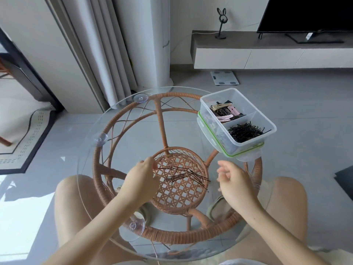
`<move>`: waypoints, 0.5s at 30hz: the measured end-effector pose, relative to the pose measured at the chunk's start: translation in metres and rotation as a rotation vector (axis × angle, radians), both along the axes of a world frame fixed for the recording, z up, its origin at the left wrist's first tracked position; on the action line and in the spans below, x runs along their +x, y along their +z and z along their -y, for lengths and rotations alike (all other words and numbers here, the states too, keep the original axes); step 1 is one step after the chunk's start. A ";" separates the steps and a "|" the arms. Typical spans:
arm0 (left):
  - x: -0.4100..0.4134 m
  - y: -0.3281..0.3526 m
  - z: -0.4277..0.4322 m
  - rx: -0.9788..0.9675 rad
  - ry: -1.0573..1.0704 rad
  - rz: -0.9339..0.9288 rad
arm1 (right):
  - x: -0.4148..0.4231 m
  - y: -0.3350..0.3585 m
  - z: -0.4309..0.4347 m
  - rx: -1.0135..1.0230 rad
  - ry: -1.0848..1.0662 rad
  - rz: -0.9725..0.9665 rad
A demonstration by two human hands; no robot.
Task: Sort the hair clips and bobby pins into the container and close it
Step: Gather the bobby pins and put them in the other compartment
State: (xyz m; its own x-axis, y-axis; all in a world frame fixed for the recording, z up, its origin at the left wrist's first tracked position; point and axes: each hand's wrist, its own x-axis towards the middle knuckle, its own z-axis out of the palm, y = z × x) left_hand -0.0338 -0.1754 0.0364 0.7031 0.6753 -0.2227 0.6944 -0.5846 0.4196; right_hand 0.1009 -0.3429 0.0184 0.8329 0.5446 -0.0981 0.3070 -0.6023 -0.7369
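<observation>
Thin dark bobby pins (183,176) are lying loose, near centre of the round glass desk (133,131). Left hand (143,178) is touching their left edge, grip unclear. Right hand (235,180) is hovering relaxed, empty. The pins are probably light and slippery: pinch a bunch mid-length. Clear divided plastic container (238,119) is sitting far right.

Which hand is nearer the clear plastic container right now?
Right. The right hand hovers just short of the near corner of the container; the left hand is further left, at the loose bobby pins.
</observation>
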 end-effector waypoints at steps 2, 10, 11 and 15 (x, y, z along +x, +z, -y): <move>-0.007 -0.003 0.002 -0.036 0.003 -0.030 | -0.006 0.001 -0.002 0.009 0.030 -0.203; 0.001 -0.008 0.013 -0.149 0.034 0.107 | -0.042 0.006 -0.037 0.123 0.062 -0.443; 0.002 -0.007 0.009 -0.124 0.026 0.108 | -0.043 0.008 -0.038 0.133 0.067 -0.462; 0.000 -0.002 -0.004 0.083 -0.029 0.067 | -0.021 0.011 -0.039 0.049 0.162 -0.167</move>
